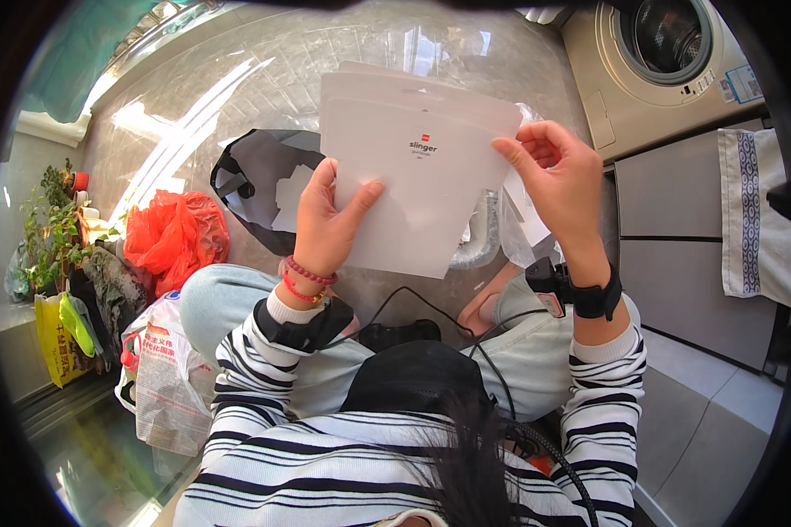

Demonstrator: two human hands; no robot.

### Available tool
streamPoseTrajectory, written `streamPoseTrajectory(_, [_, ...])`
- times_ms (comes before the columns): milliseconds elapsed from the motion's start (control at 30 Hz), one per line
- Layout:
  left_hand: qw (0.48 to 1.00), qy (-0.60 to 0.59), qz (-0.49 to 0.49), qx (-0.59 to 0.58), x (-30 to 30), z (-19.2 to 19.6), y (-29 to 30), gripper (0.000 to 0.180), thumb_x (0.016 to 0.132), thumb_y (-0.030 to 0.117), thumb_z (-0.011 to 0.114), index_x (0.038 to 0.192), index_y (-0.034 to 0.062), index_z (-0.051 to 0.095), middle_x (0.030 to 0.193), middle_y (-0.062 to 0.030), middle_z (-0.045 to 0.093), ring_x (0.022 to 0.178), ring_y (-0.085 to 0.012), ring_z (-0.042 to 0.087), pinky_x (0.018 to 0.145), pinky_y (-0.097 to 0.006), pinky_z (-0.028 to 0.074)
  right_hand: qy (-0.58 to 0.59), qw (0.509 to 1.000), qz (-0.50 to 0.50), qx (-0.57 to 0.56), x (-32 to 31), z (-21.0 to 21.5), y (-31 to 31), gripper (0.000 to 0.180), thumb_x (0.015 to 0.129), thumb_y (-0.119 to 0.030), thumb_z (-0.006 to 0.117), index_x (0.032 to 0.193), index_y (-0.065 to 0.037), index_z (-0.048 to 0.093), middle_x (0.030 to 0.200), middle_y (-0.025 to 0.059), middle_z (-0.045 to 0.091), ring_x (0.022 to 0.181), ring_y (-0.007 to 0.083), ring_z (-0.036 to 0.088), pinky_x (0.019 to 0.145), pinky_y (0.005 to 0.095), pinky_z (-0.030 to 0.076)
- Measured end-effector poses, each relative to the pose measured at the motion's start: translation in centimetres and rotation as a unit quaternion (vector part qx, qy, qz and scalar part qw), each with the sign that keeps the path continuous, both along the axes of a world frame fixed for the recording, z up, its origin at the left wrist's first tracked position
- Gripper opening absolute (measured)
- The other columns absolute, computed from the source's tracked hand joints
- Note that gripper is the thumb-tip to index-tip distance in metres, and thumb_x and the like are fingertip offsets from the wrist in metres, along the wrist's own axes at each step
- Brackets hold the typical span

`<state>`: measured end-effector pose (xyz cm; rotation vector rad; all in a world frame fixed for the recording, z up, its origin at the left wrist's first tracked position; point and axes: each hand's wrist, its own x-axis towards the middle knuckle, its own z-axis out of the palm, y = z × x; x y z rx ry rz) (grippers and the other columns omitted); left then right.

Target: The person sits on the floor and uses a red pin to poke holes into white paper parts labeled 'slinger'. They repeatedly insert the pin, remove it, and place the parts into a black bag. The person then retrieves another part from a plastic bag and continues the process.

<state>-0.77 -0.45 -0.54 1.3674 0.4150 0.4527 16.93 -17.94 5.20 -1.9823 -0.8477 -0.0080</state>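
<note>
In front of me I hold up a small stack of flat white packaging sleeves (pixel 404 206), with a hang slot near the top and a small printed mark. My left hand (pixel 327 220) grips their left edge, thumb lying across the front. At the upper right edge, my right hand (pixel 558 176) pinches the stack between thumb and curled fingers. Behind the sleeves a black bag with a grey lining (pixel 255 184) stands open on the floor, white card pieces inside. Clear plastic wrapping (pixel 482 233) shows below the stack's right side, partly hidden.
To the left lie a red plastic bag (pixel 171 237) and a white printed plastic bag (pixel 171 373), beside potted plants (pixel 53 206). A washing machine (pixel 646 79) and a grey cabinet (pixel 677 272) with a hanging towel (pixel 756 211) stand right. Black cables (pixel 404 290) cross my lap.
</note>
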Motion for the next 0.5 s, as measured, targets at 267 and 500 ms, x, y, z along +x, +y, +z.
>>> streamPoseTrajectory(267, [0.995,-0.045,-0.059,0.074,-0.10,-0.38,0.04,0.052,0.090,0.006,0.060,0.135,-0.0004,0.033,0.128,-0.0101,0.048,0.115,-0.0152,0.047,0.097,-0.030,0.040,0.199,0.975,0.048,0.083,0.63,-0.68,0.15,0.019,0.076,-0.012,0.077,0.075,0.000,0.063,0.064,-0.0015,0.059,0.057,0.0030,0.049,0.052,0.0174,0.039])
streamPoseTrajectory(500, [0.979,-0.078,-0.112,0.149,-0.38,0.44,0.24,0.068,0.090,-0.003,0.052,0.145,0.0018,0.011,0.139,-0.0123,0.034,0.123,-0.0196,0.042,0.100,-0.033,0.037,0.214,0.969,0.027,0.122,0.57,-0.65,0.19,0.019,0.078,-0.012,0.076,0.081,0.002,0.064,0.068,0.0004,0.062,0.061,0.0036,0.054,0.056,0.0182,0.043])
